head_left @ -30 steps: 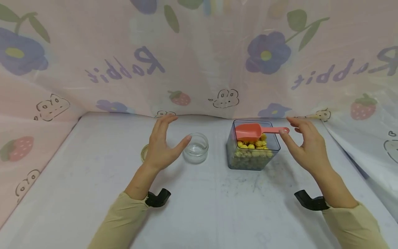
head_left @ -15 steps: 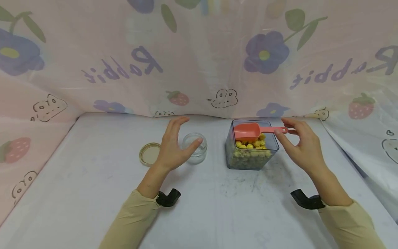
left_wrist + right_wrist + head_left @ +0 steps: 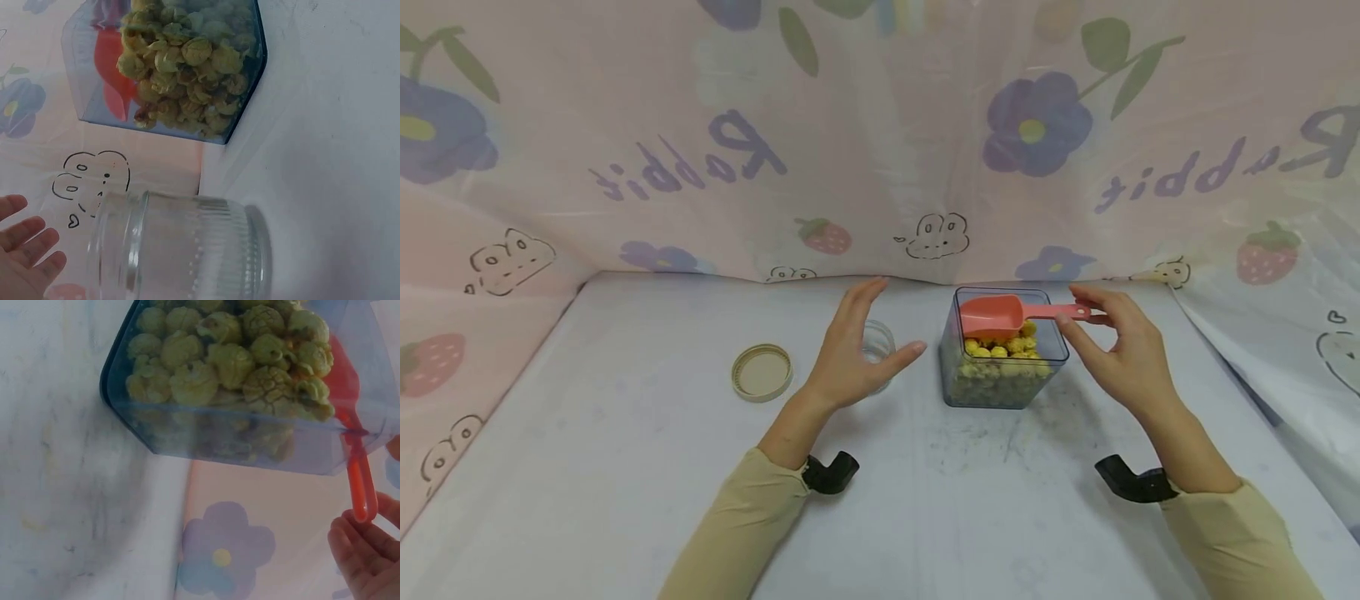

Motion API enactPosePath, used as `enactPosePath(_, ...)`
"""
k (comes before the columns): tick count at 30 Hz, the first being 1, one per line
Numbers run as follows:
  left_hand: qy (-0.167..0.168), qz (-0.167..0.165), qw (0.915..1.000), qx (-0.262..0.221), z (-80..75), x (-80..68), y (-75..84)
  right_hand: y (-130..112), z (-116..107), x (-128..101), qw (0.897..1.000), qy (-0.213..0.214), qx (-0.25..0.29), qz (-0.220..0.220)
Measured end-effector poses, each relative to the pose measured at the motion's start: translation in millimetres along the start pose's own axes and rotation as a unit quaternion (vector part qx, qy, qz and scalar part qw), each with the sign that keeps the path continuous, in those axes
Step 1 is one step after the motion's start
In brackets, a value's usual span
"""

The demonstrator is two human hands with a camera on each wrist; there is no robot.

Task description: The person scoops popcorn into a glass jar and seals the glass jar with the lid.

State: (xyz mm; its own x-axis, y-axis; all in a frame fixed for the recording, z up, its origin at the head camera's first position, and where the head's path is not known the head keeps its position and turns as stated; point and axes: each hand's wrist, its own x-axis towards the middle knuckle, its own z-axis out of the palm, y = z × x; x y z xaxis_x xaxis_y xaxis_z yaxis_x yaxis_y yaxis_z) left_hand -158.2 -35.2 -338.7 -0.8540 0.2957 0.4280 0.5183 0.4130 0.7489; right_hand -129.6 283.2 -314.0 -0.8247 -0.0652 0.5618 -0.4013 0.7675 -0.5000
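Reaching right hand [image 3: 1123, 354] toward thin handle end of coral-pink plastic scoop [image 3: 1000, 314], fingertips [image 3: 356, 559] just meeting it, not yet closing. Scoop lying across rim of square clear blue-tinted plastic tub [image 3: 1000, 387] of knobbly yellow puffed snacks [image 3: 1000, 346]. Judging scoop light, stiff, smooth; best pinching handle near its end. Left hand [image 3: 853, 358] hovering open beside small ribbed clear glass jar [image 3: 181, 250], probably not touching; jar looking heavier, breakable, slippery. Tan round lid [image 3: 762, 372] lying flat on white tabletop [image 3: 625, 500].

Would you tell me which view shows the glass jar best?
The left wrist view: the jar fills the foreground, unobstructed, ribbed wall and rim clear. In the head view the left hand hides most of it. The right wrist view misses it.
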Motion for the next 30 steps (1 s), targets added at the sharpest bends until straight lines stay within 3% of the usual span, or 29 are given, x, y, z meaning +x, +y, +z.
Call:
enactPosePath(11, -0.070, -0.005, 0.9974, -0.017, 18.3, 8.2, 6.2, 5, 0, -2, 1.000, -0.007, 0.016, -0.002)
enactPosePath(17, -0.109, -0.011, 0.9940, 0.001, 29.6, 13.8, 8.6, 6, 0, -2, 0.999, -0.020, 0.026, 0.003)
enactPosePath(30, -0.151, -0.014, 0.9885, -0.001, 49.4, 24.7, 15.4, 7, 1, -5, 0.999, -0.039, 0.018, 0.024)
